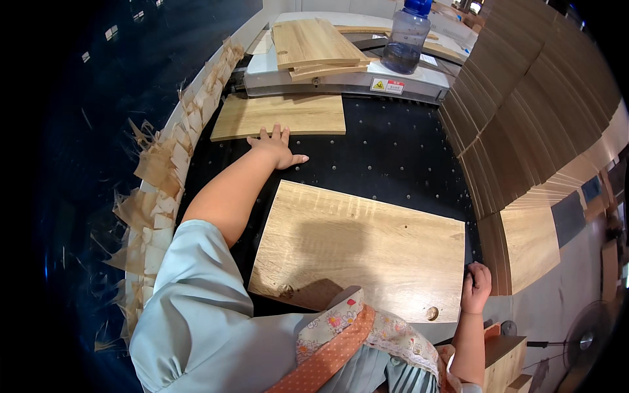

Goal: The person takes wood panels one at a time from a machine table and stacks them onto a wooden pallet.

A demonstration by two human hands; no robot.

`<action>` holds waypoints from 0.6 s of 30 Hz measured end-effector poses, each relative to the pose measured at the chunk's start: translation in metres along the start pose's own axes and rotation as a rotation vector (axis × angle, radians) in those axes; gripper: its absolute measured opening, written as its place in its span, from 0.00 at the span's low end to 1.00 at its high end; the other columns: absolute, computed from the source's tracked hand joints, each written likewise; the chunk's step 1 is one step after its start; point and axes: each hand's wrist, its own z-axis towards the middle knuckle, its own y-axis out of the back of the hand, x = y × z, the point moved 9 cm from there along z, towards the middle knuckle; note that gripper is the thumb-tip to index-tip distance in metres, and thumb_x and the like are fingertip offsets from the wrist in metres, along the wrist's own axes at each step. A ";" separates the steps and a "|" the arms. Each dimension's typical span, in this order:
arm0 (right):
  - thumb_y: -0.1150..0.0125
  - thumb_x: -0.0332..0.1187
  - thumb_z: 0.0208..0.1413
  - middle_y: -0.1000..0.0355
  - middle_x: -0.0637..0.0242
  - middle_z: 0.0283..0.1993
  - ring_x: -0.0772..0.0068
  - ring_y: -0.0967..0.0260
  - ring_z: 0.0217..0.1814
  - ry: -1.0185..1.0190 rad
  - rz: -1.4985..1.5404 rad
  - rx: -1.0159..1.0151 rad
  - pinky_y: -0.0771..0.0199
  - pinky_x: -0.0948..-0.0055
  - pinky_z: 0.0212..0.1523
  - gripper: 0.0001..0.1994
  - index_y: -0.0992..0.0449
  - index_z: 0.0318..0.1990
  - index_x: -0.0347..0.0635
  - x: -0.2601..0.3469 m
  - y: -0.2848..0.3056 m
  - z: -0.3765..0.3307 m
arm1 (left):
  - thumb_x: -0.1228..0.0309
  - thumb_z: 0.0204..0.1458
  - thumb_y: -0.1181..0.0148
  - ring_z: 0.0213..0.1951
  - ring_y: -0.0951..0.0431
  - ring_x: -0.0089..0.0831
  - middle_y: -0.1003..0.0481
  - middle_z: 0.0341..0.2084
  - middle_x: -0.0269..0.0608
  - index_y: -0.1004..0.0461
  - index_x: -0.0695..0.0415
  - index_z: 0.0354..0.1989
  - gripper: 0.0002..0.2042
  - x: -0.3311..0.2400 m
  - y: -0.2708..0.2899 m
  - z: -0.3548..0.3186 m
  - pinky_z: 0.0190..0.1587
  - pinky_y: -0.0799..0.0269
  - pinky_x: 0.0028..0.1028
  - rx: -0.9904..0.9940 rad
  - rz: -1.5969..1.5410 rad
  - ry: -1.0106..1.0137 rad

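Note:
A large wood-grain board lies flat and slightly turned on the black studded table, close to my body. Round holes mark its near corners. Farther off, a second wood-grain board lies against the white machine ledge. My left hand reaches out to it with fingers spread, fingertips at its front edge. By the right edge of the large board is my right hand, its fingers curled closed at the table's side. What those fingers grip, if anything, is hidden.
Several boards are stacked on the white ledge, beside a blue-capped bottle. A tall stack of panels rises along the right. Torn brown tape hangs along the left rail. More boards stand at the lower right.

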 end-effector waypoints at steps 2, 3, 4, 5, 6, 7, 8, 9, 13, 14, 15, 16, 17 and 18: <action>0.49 0.19 0.43 0.29 0.52 0.38 0.51 0.31 0.46 0.003 0.000 0.024 0.32 0.62 0.49 0.09 0.27 0.34 0.33 -0.002 -0.001 0.000 | 0.31 0.49 0.62 0.70 0.64 0.46 0.66 0.70 0.39 0.65 0.50 0.70 0.47 -0.003 0.000 0.001 0.65 0.61 0.58 -0.025 0.010 0.005; 0.49 0.19 0.43 0.30 0.52 0.39 0.51 0.31 0.46 -0.008 -0.009 0.032 0.32 0.62 0.49 0.09 0.27 0.34 0.33 -0.002 -0.003 -0.001 | 0.31 0.49 0.62 0.70 0.63 0.44 0.65 0.70 0.40 0.64 0.51 0.70 0.47 -0.006 0.002 0.001 0.65 0.61 0.58 -0.036 0.031 0.007; 0.49 0.19 0.44 0.30 0.52 0.39 0.51 0.32 0.46 -0.009 -0.020 0.039 0.31 0.62 0.49 0.09 0.27 0.34 0.33 -0.001 -0.003 0.003 | 0.31 0.49 0.62 0.70 0.63 0.43 0.64 0.70 0.40 0.63 0.51 0.70 0.46 -0.013 0.011 -0.003 0.65 0.61 0.58 -0.050 0.044 0.011; 0.50 0.20 0.44 0.30 0.52 0.39 0.50 0.32 0.45 -0.010 -0.030 0.046 0.31 0.62 0.49 0.09 0.27 0.34 0.33 -0.001 -0.003 0.005 | 0.32 0.50 0.62 0.70 0.62 0.42 0.63 0.70 0.40 0.62 0.52 0.70 0.46 -0.018 0.015 -0.005 0.65 0.61 0.58 -0.065 0.057 0.016; 0.50 0.20 0.44 0.30 0.52 0.39 0.50 0.32 0.45 0.001 -0.029 0.044 0.32 0.62 0.48 0.09 0.27 0.34 0.33 -0.006 -0.003 0.000 | 0.35 0.51 0.60 0.70 0.63 0.39 0.61 0.70 0.41 0.59 0.52 0.69 0.44 -0.027 0.014 -0.003 0.66 0.63 0.56 -0.101 -0.040 -0.052; 0.49 0.20 0.43 0.30 0.52 0.39 0.50 0.32 0.45 -0.005 -0.040 0.049 0.32 0.62 0.49 0.09 0.27 0.35 0.33 -0.006 -0.004 0.000 | 0.34 0.51 0.60 0.70 0.63 0.38 0.61 0.70 0.40 0.59 0.52 0.69 0.44 -0.028 0.012 -0.002 0.66 0.63 0.55 -0.122 -0.050 -0.084; 0.49 0.20 0.43 0.31 0.52 0.39 0.50 0.33 0.45 -0.011 -0.051 0.053 0.32 0.62 0.49 0.09 0.28 0.35 0.33 -0.006 -0.003 0.000 | 0.34 0.51 0.60 0.70 0.63 0.38 0.62 0.70 0.40 0.59 0.51 0.69 0.44 -0.028 0.010 -0.001 0.66 0.63 0.55 -0.142 -0.061 -0.117; 0.49 0.20 0.43 0.31 0.52 0.39 0.50 0.33 0.46 -0.018 -0.062 0.058 0.32 0.62 0.49 0.09 0.28 0.35 0.33 -0.006 -0.002 0.000 | 0.34 0.51 0.60 0.70 0.63 0.38 0.62 0.70 0.39 0.59 0.51 0.69 0.44 -0.030 0.008 -0.001 0.67 0.63 0.54 -0.163 -0.071 -0.150; 0.49 0.20 0.42 0.31 0.52 0.40 0.50 0.33 0.46 -0.010 -0.082 0.079 0.32 0.61 0.49 0.10 0.28 0.35 0.34 -0.004 -0.004 0.001 | 0.33 0.50 0.60 0.70 0.65 0.38 0.64 0.70 0.37 0.61 0.50 0.70 0.45 -0.029 0.005 0.001 0.67 0.62 0.53 -0.190 -0.085 -0.135; 0.49 0.20 0.42 0.31 0.52 0.40 0.50 0.33 0.46 -0.005 -0.083 0.081 0.32 0.61 0.49 0.10 0.28 0.35 0.34 -0.003 -0.004 0.001 | 0.33 0.50 0.60 0.70 0.66 0.38 0.64 0.70 0.37 0.62 0.50 0.70 0.45 -0.029 0.004 0.002 0.67 0.62 0.53 -0.182 -0.096 -0.131; 0.49 0.20 0.42 0.31 0.52 0.40 0.50 0.32 0.46 -0.002 -0.085 0.083 0.32 0.61 0.49 0.10 0.28 0.35 0.34 -0.003 -0.003 0.002 | 0.33 0.50 0.60 0.70 0.66 0.37 0.65 0.70 0.36 0.62 0.50 0.70 0.45 -0.029 0.002 0.003 0.67 0.61 0.53 -0.173 -0.107 -0.129; 0.50 0.20 0.42 0.31 0.52 0.40 0.50 0.32 0.46 0.004 -0.094 0.076 0.32 0.61 0.49 0.10 0.28 0.35 0.35 -0.001 -0.003 0.003 | 0.33 0.50 0.60 0.70 0.67 0.37 0.65 0.70 0.35 0.63 0.49 0.70 0.45 -0.027 0.001 0.004 0.67 0.61 0.53 -0.166 -0.109 -0.124; 0.49 0.20 0.42 0.31 0.52 0.40 0.50 0.32 0.46 0.000 -0.089 0.072 0.32 0.61 0.49 0.09 0.27 0.34 0.35 -0.002 -0.003 0.002 | 0.33 0.50 0.60 0.70 0.67 0.37 0.66 0.70 0.35 0.63 0.49 0.70 0.45 -0.027 0.000 0.004 0.67 0.61 0.53 -0.161 -0.106 -0.124; 0.49 0.21 0.42 0.30 0.52 0.40 0.50 0.32 0.46 -0.005 -0.093 0.068 0.32 0.61 0.49 0.09 0.27 0.34 0.35 -0.002 -0.002 0.002 | 0.33 0.50 0.60 0.70 0.67 0.37 0.66 0.70 0.35 0.63 0.49 0.70 0.45 -0.029 0.000 0.005 0.67 0.61 0.53 -0.156 -0.103 -0.124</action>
